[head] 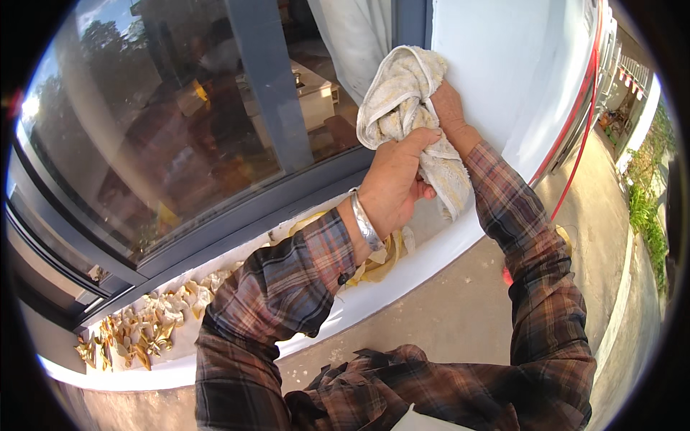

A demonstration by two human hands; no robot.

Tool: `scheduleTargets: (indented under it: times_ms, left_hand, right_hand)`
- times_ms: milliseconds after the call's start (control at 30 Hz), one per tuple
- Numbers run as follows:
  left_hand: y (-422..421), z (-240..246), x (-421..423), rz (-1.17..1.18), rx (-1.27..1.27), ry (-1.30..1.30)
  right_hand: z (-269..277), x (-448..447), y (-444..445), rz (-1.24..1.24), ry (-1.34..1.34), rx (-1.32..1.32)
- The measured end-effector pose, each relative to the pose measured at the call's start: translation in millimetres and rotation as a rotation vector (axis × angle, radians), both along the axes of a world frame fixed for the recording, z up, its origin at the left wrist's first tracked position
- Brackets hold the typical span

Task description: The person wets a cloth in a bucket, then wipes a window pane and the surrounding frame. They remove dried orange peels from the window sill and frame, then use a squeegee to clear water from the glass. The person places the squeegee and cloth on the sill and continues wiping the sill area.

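Note:
A bunched, pale terry towel [401,102] with yellowish patches is raised in front of the window's right corner. My left hand [396,172], with a silver bangle [365,221] at the wrist, grips its lower part, thumb on top. At its upper right is my right hand [448,108]; the fingers pass behind the cloth and are hidden. One end of the towel hangs down between my forearms. Beneath my left wrist, a yellow cloth-like piece [383,264] lies on the white window sill [431,256].
Dried peel-like pieces [145,328] are spread along the sill's left part. The dark-framed window glass [178,134] fills the left side. A white wall [485,70] rises at the right, with a red cable [585,129] hanging beside it. Concrete ground [431,307] lies below.

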State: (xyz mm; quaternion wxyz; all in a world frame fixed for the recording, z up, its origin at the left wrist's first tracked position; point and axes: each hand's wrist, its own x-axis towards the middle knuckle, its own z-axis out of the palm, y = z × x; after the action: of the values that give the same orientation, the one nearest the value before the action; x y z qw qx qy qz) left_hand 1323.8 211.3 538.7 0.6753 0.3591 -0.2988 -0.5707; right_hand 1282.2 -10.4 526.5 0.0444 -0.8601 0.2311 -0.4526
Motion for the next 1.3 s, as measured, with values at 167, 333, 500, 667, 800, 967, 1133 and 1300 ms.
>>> scheduleTargets:
  times_ms: [167,333,500,667,800,967,1133,1300]
  left_hand:
    - [-16.2,-19.5,4.7,0.067,0.15,0.009]
    - [-6.6,-31.0,0.4,0.126,0.175,0.014]
    - [24.7,-16.3,3.8,0.169,0.09,-0.137]
    - [78.6,8.4,13.0,0.299,0.003,-0.174]
    - [124.3,14.4,38.4,0.341,0.036,-0.029]
    - [218.8,-15.4,79.5,0.314,0.111,0.038]
    - [322.7,-29.8,114.3,0.394,0.153,0.154]
    - [416.5,-31.3,138.4,0.466,0.137,0.168]
  right_hand:
    - [-32.8,1.4,-20.0,0.033,0.161,-0.024]
    - [-44.7,-18.9,-38.0,0.426,0.45,-0.047]
    - [-24.3,-13.0,-47.8,0.472,-0.1,-0.221]
    - [11.5,30.7,-43.6,0.539,-0.184,-0.172]
    - [3.2,97.2,13.9,0.631,-0.158,0.095]
    - [-46.5,144.7,163.8,0.835,-0.184,0.284]
    - [-44.7,187.1,318.5,0.678,0.113,-0.484]
    - [-47.9,224.9,429.6,0.854,0.24,-0.43]
